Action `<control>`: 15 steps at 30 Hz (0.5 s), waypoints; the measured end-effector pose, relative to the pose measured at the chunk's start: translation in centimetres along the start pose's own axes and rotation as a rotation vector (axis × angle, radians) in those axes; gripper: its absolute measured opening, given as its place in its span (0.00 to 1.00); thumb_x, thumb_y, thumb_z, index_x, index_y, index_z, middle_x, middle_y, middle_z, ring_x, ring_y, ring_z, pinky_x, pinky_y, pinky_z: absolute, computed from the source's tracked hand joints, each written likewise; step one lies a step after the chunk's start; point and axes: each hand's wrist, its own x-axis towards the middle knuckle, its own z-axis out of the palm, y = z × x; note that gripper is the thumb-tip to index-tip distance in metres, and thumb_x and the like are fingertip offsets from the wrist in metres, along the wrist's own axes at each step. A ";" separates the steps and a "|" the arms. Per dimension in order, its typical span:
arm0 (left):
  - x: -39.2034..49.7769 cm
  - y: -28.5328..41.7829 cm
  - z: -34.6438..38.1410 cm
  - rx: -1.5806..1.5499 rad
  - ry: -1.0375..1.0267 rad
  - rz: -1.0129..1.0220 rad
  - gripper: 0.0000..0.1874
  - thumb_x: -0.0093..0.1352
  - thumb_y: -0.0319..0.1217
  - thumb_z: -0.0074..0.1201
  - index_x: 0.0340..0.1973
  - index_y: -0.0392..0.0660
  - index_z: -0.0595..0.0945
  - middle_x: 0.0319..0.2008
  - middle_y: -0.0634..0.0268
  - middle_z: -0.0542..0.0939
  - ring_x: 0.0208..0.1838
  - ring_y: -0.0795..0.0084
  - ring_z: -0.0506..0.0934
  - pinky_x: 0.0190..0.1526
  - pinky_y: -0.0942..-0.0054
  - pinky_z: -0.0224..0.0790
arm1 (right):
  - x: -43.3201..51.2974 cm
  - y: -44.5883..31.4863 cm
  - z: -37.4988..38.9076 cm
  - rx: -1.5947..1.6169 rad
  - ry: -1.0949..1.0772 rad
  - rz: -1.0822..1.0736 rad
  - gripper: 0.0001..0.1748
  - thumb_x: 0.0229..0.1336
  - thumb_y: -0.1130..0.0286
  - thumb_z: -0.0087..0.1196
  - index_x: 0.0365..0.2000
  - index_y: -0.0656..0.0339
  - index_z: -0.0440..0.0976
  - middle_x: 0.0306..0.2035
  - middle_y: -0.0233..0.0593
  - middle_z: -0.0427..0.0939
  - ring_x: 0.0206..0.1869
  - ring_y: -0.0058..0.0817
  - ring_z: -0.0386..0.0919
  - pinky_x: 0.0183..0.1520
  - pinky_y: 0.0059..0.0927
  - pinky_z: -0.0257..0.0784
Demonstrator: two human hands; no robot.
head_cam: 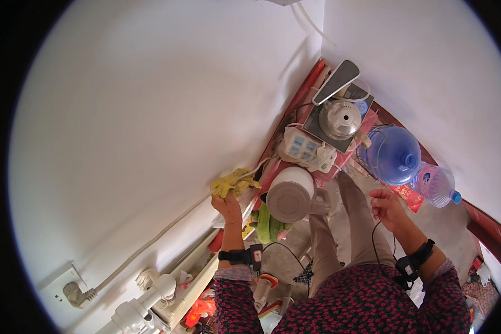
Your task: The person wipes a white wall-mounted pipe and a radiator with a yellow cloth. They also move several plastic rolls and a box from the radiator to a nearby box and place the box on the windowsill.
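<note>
In my left hand is a yellow cloth, gripped beside the white wall and touching or nearly touching a pale power cable. My right hand hangs over the floor with its fingers loosely curled and nothing seen in them. An electric kettle with a grey-brown lid and handle stands between my hands, nearer the left one. Behind it lies a power strip in clear plastic. A glass pot with a steel lid sits on a dark appliance plate.
A large blue water jug and a clear plastic bottle stand at the right wall. Green cucumber-like vegetables lie below the kettle. The cable's plug is in a wall socket at lower left, near white pipes.
</note>
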 end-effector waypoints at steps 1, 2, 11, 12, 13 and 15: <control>0.3 -0.3 0.1 -0.042 -0.016 -0.036 0.08 0.67 0.25 0.44 0.37 0.34 0.76 0.32 0.58 0.80 0.35 0.67 0.78 0.39 0.70 0.70 | 0.1 0.1 -0.1 0.003 0.014 0.001 0.12 0.52 0.78 0.54 0.40 0.64 0.71 0.23 0.31 0.72 0.19 0.20 0.70 0.19 0.22 0.64; 0.4 -0.6 0.2 -0.084 -0.016 -0.063 0.08 0.67 0.25 0.44 0.37 0.34 0.76 0.31 0.59 0.80 0.35 0.68 0.77 0.39 0.70 0.70 | 0.2 0.2 -0.1 -0.001 0.005 0.007 0.12 0.52 0.78 0.54 0.40 0.64 0.71 0.23 0.31 0.72 0.19 0.20 0.70 0.19 0.22 0.64; -0.1 -2.2 2.7 -0.005 -0.097 0.072 0.11 0.66 0.27 0.45 0.36 0.34 0.80 0.30 0.55 0.81 0.31 0.63 0.78 0.35 0.69 0.70 | 1.1 -0.3 -0.3 -0.019 -0.022 0.004 0.12 0.52 0.77 0.54 0.40 0.63 0.71 0.23 0.30 0.72 0.20 0.19 0.70 0.19 0.22 0.64; 0.1 -2.5 2.7 -0.009 -0.125 0.032 0.10 0.65 0.26 0.45 0.36 0.34 0.80 0.29 0.57 0.81 0.30 0.66 0.78 0.34 0.69 0.69 | 1.2 -0.5 -0.5 -0.025 -0.003 0.009 0.12 0.53 0.77 0.53 0.40 0.63 0.71 0.23 0.30 0.72 0.20 0.19 0.70 0.19 0.22 0.64; 0.2 -2.8 2.8 -0.010 -0.124 0.017 0.10 0.65 0.25 0.45 0.35 0.34 0.80 0.28 0.58 0.81 0.30 0.68 0.77 0.34 0.70 0.69 | 1.3 -0.6 -0.6 -0.025 0.028 0.018 0.12 0.53 0.77 0.53 0.40 0.63 0.71 0.23 0.30 0.72 0.20 0.19 0.70 0.19 0.22 0.64; 0.0 -3.4 3.4 -0.046 -0.256 -0.031 0.11 0.65 0.26 0.46 0.36 0.33 0.80 0.27 0.57 0.81 0.30 0.66 0.77 0.34 0.69 0.69 | 1.4 -0.7 -0.9 -0.006 0.023 0.021 0.11 0.53 0.77 0.53 0.39 0.63 0.71 0.23 0.30 0.72 0.19 0.19 0.70 0.19 0.22 0.65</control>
